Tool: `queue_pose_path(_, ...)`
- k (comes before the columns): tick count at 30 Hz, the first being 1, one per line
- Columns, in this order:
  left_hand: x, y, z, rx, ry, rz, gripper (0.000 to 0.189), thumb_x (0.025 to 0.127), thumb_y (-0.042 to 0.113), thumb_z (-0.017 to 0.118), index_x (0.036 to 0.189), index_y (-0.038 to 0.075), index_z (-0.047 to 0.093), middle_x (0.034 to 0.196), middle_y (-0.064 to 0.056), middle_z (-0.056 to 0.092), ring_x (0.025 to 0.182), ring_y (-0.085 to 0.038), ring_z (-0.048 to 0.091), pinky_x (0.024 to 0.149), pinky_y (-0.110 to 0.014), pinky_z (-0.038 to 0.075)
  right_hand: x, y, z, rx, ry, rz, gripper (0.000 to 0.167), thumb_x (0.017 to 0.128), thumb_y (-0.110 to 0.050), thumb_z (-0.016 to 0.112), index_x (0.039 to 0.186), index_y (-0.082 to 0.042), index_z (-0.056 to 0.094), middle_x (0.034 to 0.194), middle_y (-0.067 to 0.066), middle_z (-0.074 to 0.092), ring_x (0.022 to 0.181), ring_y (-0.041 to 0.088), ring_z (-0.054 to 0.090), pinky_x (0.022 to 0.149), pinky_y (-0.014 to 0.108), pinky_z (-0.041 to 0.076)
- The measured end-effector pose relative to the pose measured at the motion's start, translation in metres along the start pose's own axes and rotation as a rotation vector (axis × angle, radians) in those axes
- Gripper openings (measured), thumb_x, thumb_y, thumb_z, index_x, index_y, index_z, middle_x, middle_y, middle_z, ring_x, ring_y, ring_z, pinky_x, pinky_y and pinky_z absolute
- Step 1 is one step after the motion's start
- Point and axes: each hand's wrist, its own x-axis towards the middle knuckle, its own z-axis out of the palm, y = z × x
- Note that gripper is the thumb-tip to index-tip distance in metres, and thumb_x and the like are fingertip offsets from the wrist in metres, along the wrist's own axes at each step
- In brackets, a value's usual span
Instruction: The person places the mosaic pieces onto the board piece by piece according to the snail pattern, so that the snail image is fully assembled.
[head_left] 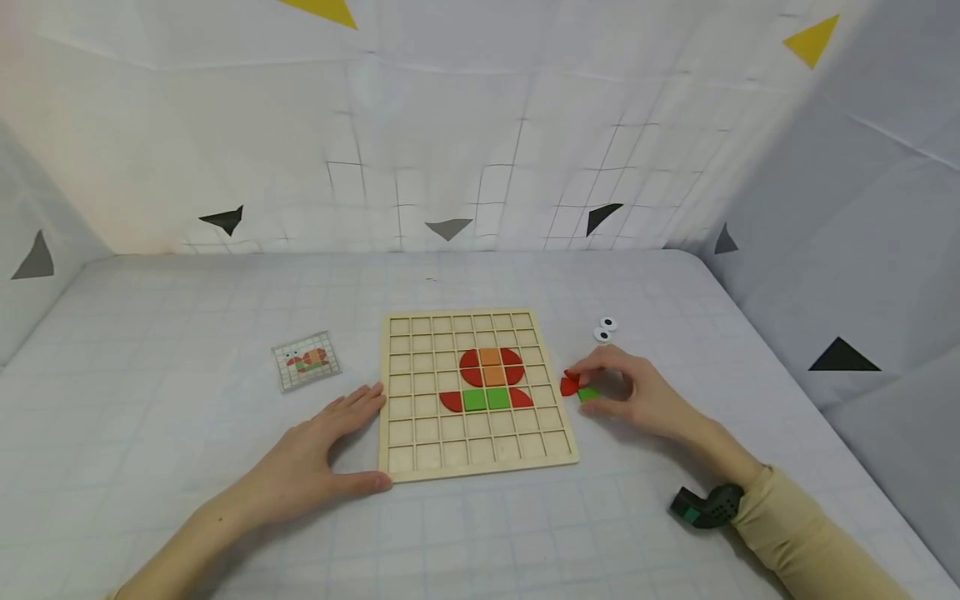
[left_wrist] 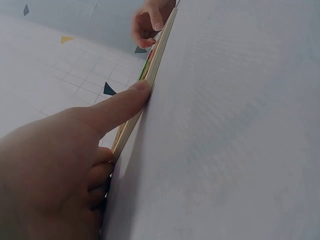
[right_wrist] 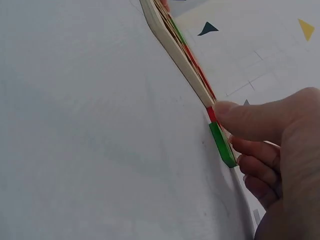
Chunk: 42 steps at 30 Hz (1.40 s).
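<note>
A square wooden grid board [head_left: 480, 466] lies on the table, holding red rounded pieces [head_left: 451, 402], orange squares [head_left: 495, 376] and green squares [head_left: 498, 399]. My left hand [head_left: 307, 462] rests along the board's left side, thumb at the near left corner and fingertips at the edge. Just past the right edge, my right hand [head_left: 637, 392] bends over loose pieces. Its fingertips touch a loose red piece [head_left: 569, 387], and a loose green piece [head_left: 588, 395] lies between fingers and thumb. In the right wrist view the thumb is close over the red piece [right_wrist: 212, 115], beside the green one [right_wrist: 222, 145].
A small card [head_left: 307, 361] with a coloured grid picture lies left of the board. Two googly-eye discs [head_left: 602, 334] sit beyond my right hand. A black strap device [head_left: 707, 506] is on the right wrist. A white cloth wall [head_left: 450, 125] rises behind the table.
</note>
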Motion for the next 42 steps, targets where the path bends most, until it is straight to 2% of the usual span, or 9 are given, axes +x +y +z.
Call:
queue_pose_path(3, 0.000, 0.000, 0.000, 0.002, 0.000, 0.002, 0.094, 0.077, 0.069, 0.072, 0.155, 0.027, 0.038, 0.162, 0.009, 0.031, 0.149, -0.035, 0.030, 0.114, -0.066, 0.028, -0.001, 0.001, 0.000, -0.012, 0.008, -0.015, 0.049, 0.070, 0.002, 0.087, 0.114, -0.010, 0.071, 0.099, 0.003, 0.067, 0.096, 0.017, 0.057, 0.092, 0.019, 0.041)
queue_pose_path(7, 0.001, 0.000, 0.001, 0.002, -0.003, -0.016, 0.096, 0.076, 0.068, 0.074, 0.155, 0.028, 0.038, 0.163, 0.011, 0.030, 0.150, -0.033, 0.029, 0.115, -0.065, 0.028, 0.000, 0.000, -0.001, -0.080, 0.054, -0.010, 0.042, 0.072, -0.005, 0.089, 0.109, -0.015, 0.073, 0.100, -0.003, 0.067, 0.093, 0.011, 0.058, 0.087, 0.017, 0.045)
queue_pose_path(13, 0.001, 0.000, 0.001, 0.004, -0.005, -0.016, 0.096, 0.075, 0.069, 0.074, 0.155, 0.028, 0.038, 0.163, 0.010, 0.030, 0.150, -0.034, 0.029, 0.114, -0.066, 0.027, 0.000, -0.001, -0.002, -0.125, 0.085, 0.009, 0.039, 0.074, -0.012, 0.089, 0.109, -0.018, 0.073, 0.102, -0.007, 0.067, 0.093, 0.008, 0.061, 0.086, 0.017, 0.049)
queue_pose_path(22, 0.001, 0.000, 0.001, 0.001, -0.002, -0.015, 0.097, 0.075, 0.067, 0.075, 0.155, 0.029, 0.037, 0.163, 0.011, 0.029, 0.150, -0.033, 0.028, 0.115, -0.064, 0.027, -0.003, 0.005, -0.001, -0.108, 0.075, -0.030, 0.041, 0.073, 0.009, 0.083, 0.109, -0.007, 0.072, 0.106, 0.005, 0.069, 0.095, 0.017, 0.062, 0.090, 0.016, 0.047)
queue_pose_path(32, 0.000, 0.000, 0.000, 0.003, -0.003, 0.001, 0.096, 0.076, 0.070, 0.072, 0.155, 0.027, 0.038, 0.163, 0.009, 0.030, 0.149, -0.035, 0.030, 0.114, -0.066, 0.028, -0.001, -0.004, -0.004, -0.107, 0.075, -0.043, 0.038, 0.078, 0.000, 0.083, 0.111, -0.015, 0.072, 0.105, -0.006, 0.070, 0.096, 0.007, 0.064, 0.092, 0.017, 0.049)
queue_pose_path(39, 0.002, -0.002, 0.002, -0.002, -0.006, -0.004, 0.097, 0.075, 0.066, 0.075, 0.155, 0.026, 0.038, 0.163, 0.011, 0.029, 0.150, -0.033, 0.028, 0.116, -0.063, 0.026, 0.010, -0.023, -0.004, -0.053, 0.064, -0.036, 0.037, 0.077, 0.001, 0.083, 0.111, -0.008, 0.072, 0.104, -0.001, 0.073, 0.094, 0.013, 0.064, 0.089, 0.026, 0.052)
queue_pose_path(42, 0.001, -0.001, 0.002, 0.002, -0.002, -0.001, 0.097, 0.076, 0.068, 0.074, 0.155, 0.026, 0.038, 0.163, 0.010, 0.030, 0.150, -0.034, 0.029, 0.115, -0.064, 0.027, 0.019, -0.025, 0.003, -0.007, 0.051, -0.043, 0.035, 0.079, -0.005, 0.084, 0.112, -0.011, 0.072, 0.103, -0.005, 0.073, 0.091, 0.015, 0.063, 0.085, 0.029, 0.051)
